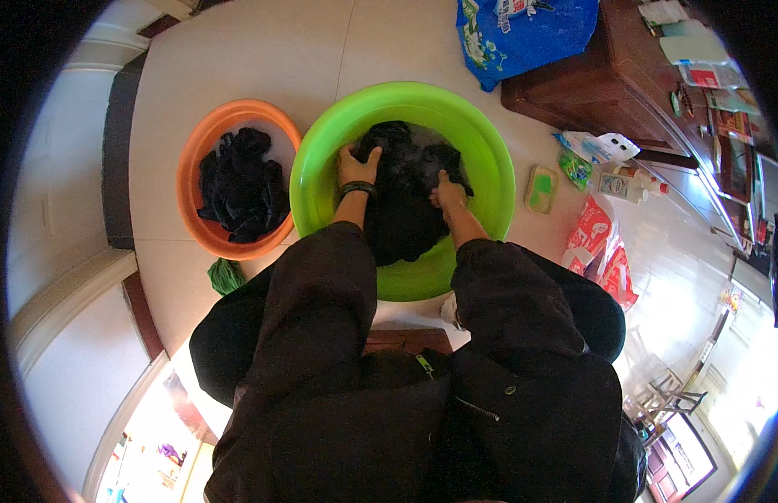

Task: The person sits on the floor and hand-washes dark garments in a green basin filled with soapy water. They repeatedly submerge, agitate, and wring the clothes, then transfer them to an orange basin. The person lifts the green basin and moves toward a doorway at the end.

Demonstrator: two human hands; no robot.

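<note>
Dark wet cloth, seemingly a black garment (404,220), lies bunched in a large green plastic basin (489,163) in front of me. My left hand (358,166), with a dark band at the wrist, grips the cloth at its upper left. Its fingertips are partly hidden by the folds. On the right side of the garment, my right hand (450,193) has its fingers curled into the fabric. Some greyish water or foam shows between the folds near the top. Both forearms reach down over the near rim.
An orange basin (188,182) with more dark clothes (244,188) stands against the green one's left side. Right of me are a soap dish (541,189), bottles (621,187) and a red-and-white plastic bag (596,245). A blue bag (530,44) sits by a wooden cabinet (571,82).
</note>
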